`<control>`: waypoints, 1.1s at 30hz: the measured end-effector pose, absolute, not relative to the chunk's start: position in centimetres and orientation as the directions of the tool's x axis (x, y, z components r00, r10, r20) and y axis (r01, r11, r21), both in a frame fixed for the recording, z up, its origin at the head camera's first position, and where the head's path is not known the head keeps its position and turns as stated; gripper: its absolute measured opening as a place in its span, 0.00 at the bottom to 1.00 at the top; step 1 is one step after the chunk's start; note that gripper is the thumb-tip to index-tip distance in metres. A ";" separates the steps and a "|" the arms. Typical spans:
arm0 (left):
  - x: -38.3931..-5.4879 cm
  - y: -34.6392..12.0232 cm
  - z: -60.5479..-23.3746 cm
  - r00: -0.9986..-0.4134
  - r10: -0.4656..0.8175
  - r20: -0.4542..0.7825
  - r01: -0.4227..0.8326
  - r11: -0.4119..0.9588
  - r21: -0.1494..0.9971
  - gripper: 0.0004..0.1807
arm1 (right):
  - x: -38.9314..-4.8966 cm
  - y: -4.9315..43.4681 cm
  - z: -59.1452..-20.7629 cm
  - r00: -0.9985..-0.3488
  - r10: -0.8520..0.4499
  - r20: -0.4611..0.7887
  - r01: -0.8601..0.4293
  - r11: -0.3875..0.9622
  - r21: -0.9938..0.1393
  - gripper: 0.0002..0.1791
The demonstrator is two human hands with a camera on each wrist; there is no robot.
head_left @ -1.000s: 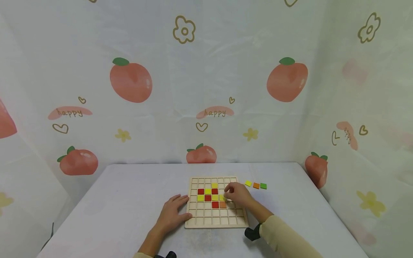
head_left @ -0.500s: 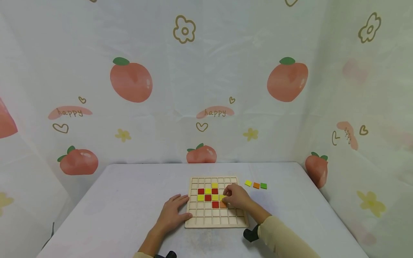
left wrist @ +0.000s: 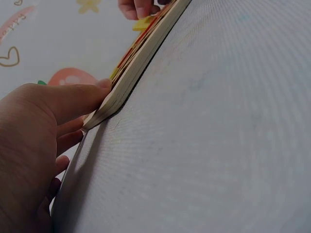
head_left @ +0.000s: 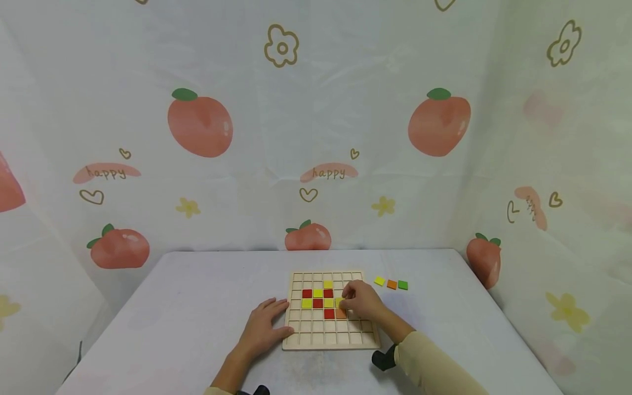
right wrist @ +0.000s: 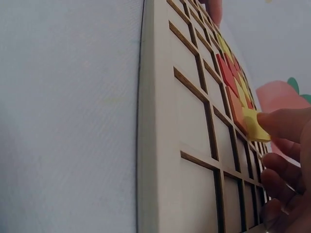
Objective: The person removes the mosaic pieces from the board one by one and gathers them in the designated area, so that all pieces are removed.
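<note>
Yellow and tilted, a thin square tile [right wrist: 253,127] sits pinched in my right hand [head_left: 364,299], just beyond an orange square tile [head_left: 340,314] on the pale wooden grid board [head_left: 318,326]. I judge it's being seated; next calls for levelling, then gentle pressing. My left hand [head_left: 263,329], thumb and fingers apart, touches the board's left edge.

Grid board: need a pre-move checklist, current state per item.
1. Left hand steadying grid board: ok, thumb on its edge.
2. Right hand pinching yellow tile: ok.
3. That tile flat in a cell: not ok, tilted in the right wrist view.
4. Cell beneath it vacant: cannot tell, hidden by tile and fingers.
5. Loose yellow, orange and green tiles off the board, to its right: ok.
</note>
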State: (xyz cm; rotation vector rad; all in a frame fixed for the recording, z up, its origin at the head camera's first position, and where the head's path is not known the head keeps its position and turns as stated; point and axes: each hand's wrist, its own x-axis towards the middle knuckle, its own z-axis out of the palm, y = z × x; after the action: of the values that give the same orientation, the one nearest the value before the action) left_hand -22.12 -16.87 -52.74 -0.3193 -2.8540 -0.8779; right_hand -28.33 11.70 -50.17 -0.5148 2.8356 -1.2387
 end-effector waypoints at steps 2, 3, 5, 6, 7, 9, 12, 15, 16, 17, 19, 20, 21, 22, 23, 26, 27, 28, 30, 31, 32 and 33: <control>-22.1 -16.8 -52.7 -0.968 0.158 0.193 0.239 0.807 0.541 0.37 | -28.4 11.7 -50.3 -0.947 -0.302 0.112 -0.286 0.631 -0.721 0.10; -22.1 -16.8 -52.7 -0.969 0.155 0.193 0.236 0.807 0.542 0.37 | -28.5 11.6 -50.3 -0.945 -0.309 0.111 -0.290 0.628 -0.722 0.10; -22.1 -16.8 -52.6 -0.969 0.153 0.195 0.237 0.804 0.546 0.37 | -28.6 11.5 -50.5 -0.940 -0.323 0.107 -0.296 0.623 -0.724 0.11; -22.1 -16.8 -52.6 -0.969 0.154 0.195 0.237 0.802 0.547 0.37 | -28.7 11.5 -50.5 -0.940 -0.327 0.098 -0.292 0.623 -0.725 0.11; -22.1 -16.9 -52.6 -0.969 0.155 0.192 0.237 0.800 0.550 0.37 | -28.7 11.4 -50.6 -0.937 -0.335 0.096 -0.297 0.621 -0.725 0.11; -22.2 -16.8 -52.7 -0.970 0.154 0.185 0.233 0.800 0.553 0.37 | -28.6 11.2 -50.6 -0.933 -0.348 0.096 -0.307 0.624 -0.719 0.11; -22.2 -16.8 -52.7 -0.972 0.152 0.179 0.228 0.801 0.554 0.37 | -28.4 11.0 -50.5 -0.934 -0.350 0.077 -0.297 0.637 -0.712 0.10; -22.2 -16.8 -52.7 -0.972 0.151 0.182 0.228 0.804 0.549 0.36 | -28.5 11.1 -50.4 -0.934 -0.350 0.073 -0.294 0.637 -0.713 0.10; -22.1 -16.8 -52.7 -0.971 0.154 0.185 0.232 0.804 0.547 0.36 | -28.5 11.1 -50.3 -0.934 -0.349 0.072 -0.292 0.630 -0.720 0.09; -22.1 -16.8 -52.6 -0.970 0.154 0.187 0.233 0.805 0.545 0.36 | -28.6 11.2 -50.3 -0.933 -0.352 0.080 -0.298 0.625 -0.722 0.09; -22.1 -16.8 -52.6 -0.969 0.157 0.189 0.236 0.804 0.545 0.36 | -28.7 11.5 -50.3 -0.929 -0.357 0.097 -0.312 0.616 -0.723 0.09; -22.1 -16.8 -52.5 -0.970 0.156 0.188 0.236 0.804 0.546 0.36 | -28.7 11.6 -50.2 -0.926 -0.360 0.111 -0.324 0.610 -0.723 0.09; -22.1 -16.8 -52.5 -0.970 0.155 0.185 0.233 0.805 0.545 0.36 | -28.7 11.7 -50.2 -0.925 -0.360 0.119 -0.329 0.607 -0.724 0.09; -22.1 -16.8 -52.5 -0.970 0.155 0.184 0.233 0.805 0.546 0.36 | -28.7 11.9 -50.2 -0.922 -0.363 0.131 -0.339 0.601 -0.724 0.09; -22.1 -16.8 -52.5 -0.971 0.155 0.183 0.232 0.805 0.546 0.36 | -28.7 12.1 -50.1 -0.919 -0.367 0.144 -0.351 0.597 -0.721 0.09; -22.1 -16.8 -52.6 -0.971 0.157 0.180 0.231 0.806 0.545 0.37 | -28.6 12.6 -49.9 -0.914 -0.370 0.166 -0.367 0.584 -0.724 0.09; -22.1 -16.8 -52.6 -0.971 0.158 0.180 0.232 0.806 0.545 0.37 | -28.6 12.7 -49.8 -0.917 -0.364 0.164 -0.361 0.583 -0.727 0.09; -22.1 -16.8 -52.6 -0.970 0.160 0.183 0.235 0.805 0.545 0.37 | -28.5 12.9 -49.7 -0.920 -0.358 0.159 -0.353 0.584 -0.731 0.08; -22.2 -16.9 -52.7 -0.969 0.162 0.186 0.239 0.805 0.544 0.37 | -28.5 13.2 -49.4 -0.928 -0.342 0.146 -0.334 0.592 -0.734 0.08; -22.2 -16.9 -52.7 -0.969 0.163 0.187 0.240 0.803 0.545 0.37 | -28.5 13.3 -49.3 -0.934 -0.330 0.136 -0.318 0.596 -0.737 0.08; -22.2 -16.9 -52.8 -0.969 0.164 0.187 0.241 0.802 0.546 0.37 | -28.5 13.5 -49.2 -0.939 -0.320 0.124 -0.303 0.601 -0.739 0.08; -22.2 -16.9 -52.8 -0.968 0.165 0.189 0.243 0.802 0.546 0.37 | -28.5 13.6 -49.1 -0.943 -0.312 0.118 -0.293 0.606 -0.739 0.08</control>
State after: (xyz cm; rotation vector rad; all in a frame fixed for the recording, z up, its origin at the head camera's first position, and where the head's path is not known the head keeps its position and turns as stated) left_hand -22.22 -16.94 -52.81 -0.3244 -2.8554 -0.8923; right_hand -28.50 13.63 -49.06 -0.5268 2.7951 -1.2801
